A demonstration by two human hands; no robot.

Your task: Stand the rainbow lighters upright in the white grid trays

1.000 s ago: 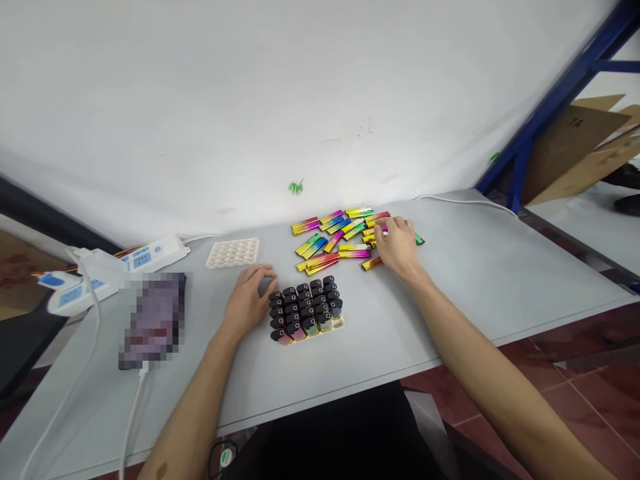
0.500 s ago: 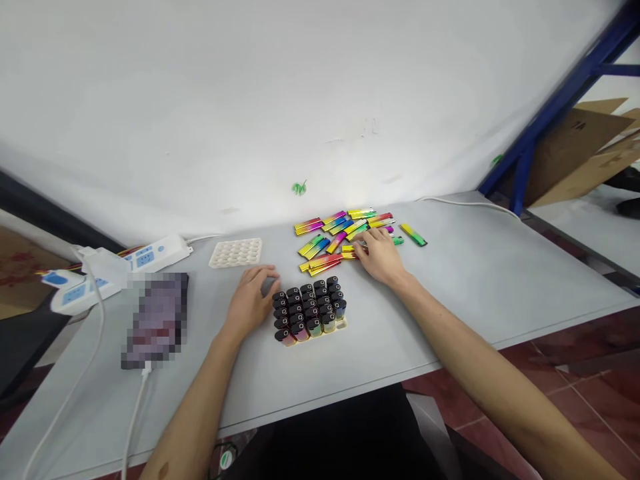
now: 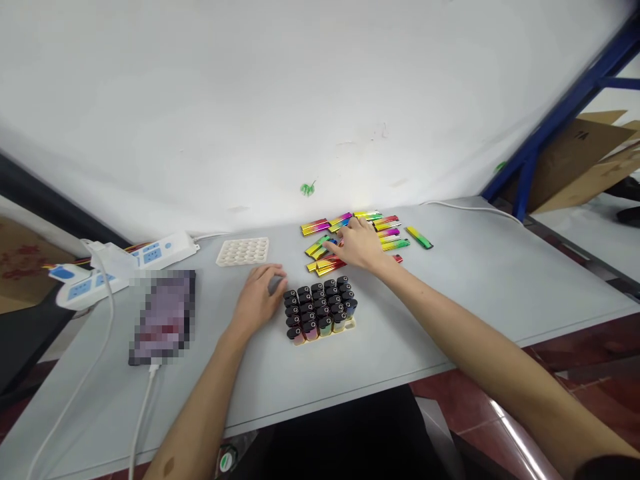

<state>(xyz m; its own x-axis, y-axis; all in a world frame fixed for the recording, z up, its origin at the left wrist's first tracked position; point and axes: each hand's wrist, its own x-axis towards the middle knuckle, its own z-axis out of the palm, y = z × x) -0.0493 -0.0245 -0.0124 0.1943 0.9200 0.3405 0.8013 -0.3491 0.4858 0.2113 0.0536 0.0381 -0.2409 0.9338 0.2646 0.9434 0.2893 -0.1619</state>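
Beside a cream tray (image 3: 351, 325) filled with rows of black-topped items that look like lighters (image 3: 325, 325), my left hand (image 3: 260, 298) rests on the table. Its fingers are apart, and the thumb reaches to the tray's left side. A dark grey patch shows between thumb and fingers; I cannot tell whether it is shadow. My right hand (image 3: 360, 244) spreads over a loose pile of shiny, multicoloured strips (image 3: 315, 227), thumb out to the left and fingers pointing to the wall. Its palm hides some strips, and no held thing shows. One yellow-green strip (image 3: 419, 237) lies apart at the right.
A second cream tray (image 3: 243, 251) with holes lies near the wall. To the left are a blurred phone (image 3: 167, 313) on a white cable (image 3: 143, 417) and white power strips (image 3: 163, 253). Another cable (image 3: 470, 207) runs along the back right. Cardboard (image 3: 575, 157) stands beyond a blue frame (image 3: 550, 133).
My right hand has shifted left and towards the wall over the pile, with its thumb now spread out. My left hand keeps its place by the tray. The whole view has shifted slightly.
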